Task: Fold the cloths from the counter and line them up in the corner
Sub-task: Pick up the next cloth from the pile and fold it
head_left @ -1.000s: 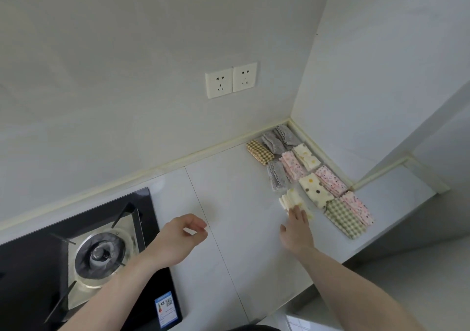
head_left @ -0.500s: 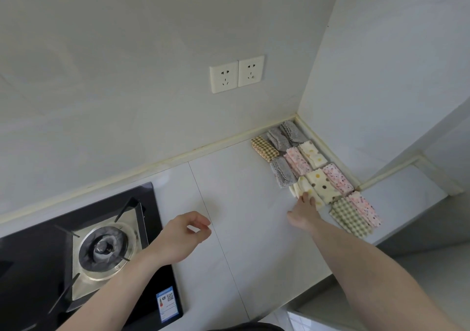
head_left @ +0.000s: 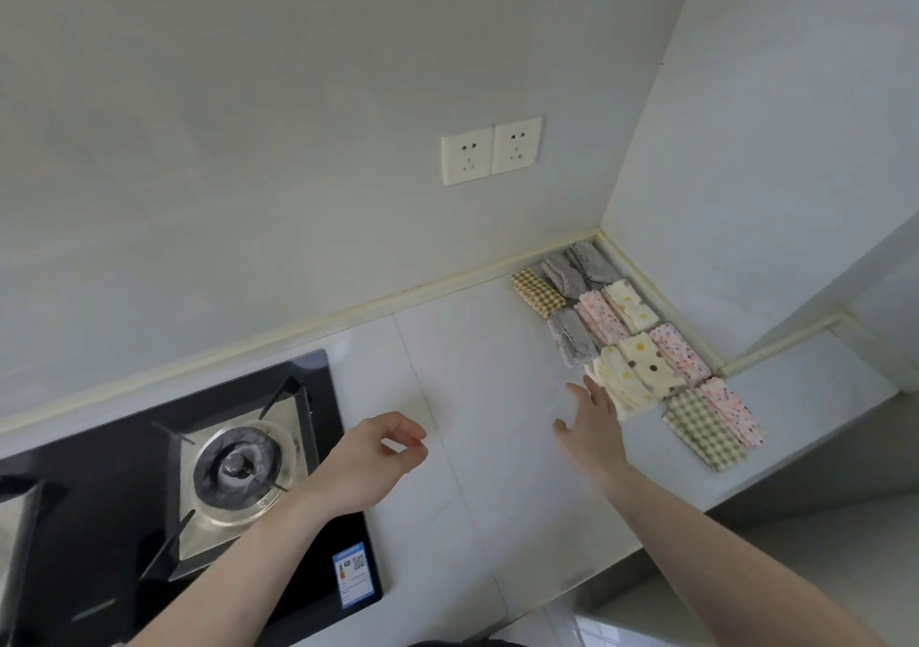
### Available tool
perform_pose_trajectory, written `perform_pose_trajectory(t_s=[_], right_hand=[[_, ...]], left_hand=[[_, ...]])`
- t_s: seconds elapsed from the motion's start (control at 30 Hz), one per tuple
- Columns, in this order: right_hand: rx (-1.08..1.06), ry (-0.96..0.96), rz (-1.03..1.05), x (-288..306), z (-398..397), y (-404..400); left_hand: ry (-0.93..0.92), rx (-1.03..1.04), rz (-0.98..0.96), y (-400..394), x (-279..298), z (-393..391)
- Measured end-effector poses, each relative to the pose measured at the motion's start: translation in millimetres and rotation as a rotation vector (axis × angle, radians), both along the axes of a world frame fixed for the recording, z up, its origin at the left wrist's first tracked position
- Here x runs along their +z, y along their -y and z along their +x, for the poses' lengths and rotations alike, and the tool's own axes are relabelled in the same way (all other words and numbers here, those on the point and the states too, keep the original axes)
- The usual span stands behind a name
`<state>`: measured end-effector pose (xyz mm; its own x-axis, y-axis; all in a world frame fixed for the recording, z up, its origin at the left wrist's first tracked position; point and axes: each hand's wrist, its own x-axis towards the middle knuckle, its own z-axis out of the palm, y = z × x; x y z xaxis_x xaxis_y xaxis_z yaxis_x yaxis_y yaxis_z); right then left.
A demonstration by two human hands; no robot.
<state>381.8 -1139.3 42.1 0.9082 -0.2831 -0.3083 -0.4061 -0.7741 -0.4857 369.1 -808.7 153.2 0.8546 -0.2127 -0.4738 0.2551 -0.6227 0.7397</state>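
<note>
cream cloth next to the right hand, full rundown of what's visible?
The cream cloth is a soft fabric piece with yellow-orange spots, folded into a narrow strip with layered edges showing. It lies flat on the white counter, angled like its neighbours, as the outer piece of its row: the grey cloth is beyond it, the dotted cloth against its far side. The right hand, fingers straight, is at its near edge; contact is unclear.

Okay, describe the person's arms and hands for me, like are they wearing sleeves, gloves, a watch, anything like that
Both forearms are bare as far as the frame shows, with no sleeve in view. The left hand and the right hand wear no gloves. No watch, bracelet or ring shows on either wrist or on the fingers that can be seen. The upper arms lie outside the picture, so any sleeve further up cannot be told.
</note>
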Motion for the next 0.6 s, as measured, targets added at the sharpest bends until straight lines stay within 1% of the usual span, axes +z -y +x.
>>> perform_pose_trajectory(t_s=[0.1,0.23,0.4,0.6], right_hand=[[0.076,0.09,0.14,19,-13,-53],[0.292,0.112,0.272,47,-35,-135],[0.57,0.098,0.378,87,-73,-240],[0.77,0.129,0.437,117,-133,-364]], left_hand=[[0.027,0.025,0.031,-25,2,-20],[0.097,0.103,0.077,-76,9,-59],[0.172,0.255,0.115,-157,20,-132],[0.245,0.474,0.16,-267,26,-247]])
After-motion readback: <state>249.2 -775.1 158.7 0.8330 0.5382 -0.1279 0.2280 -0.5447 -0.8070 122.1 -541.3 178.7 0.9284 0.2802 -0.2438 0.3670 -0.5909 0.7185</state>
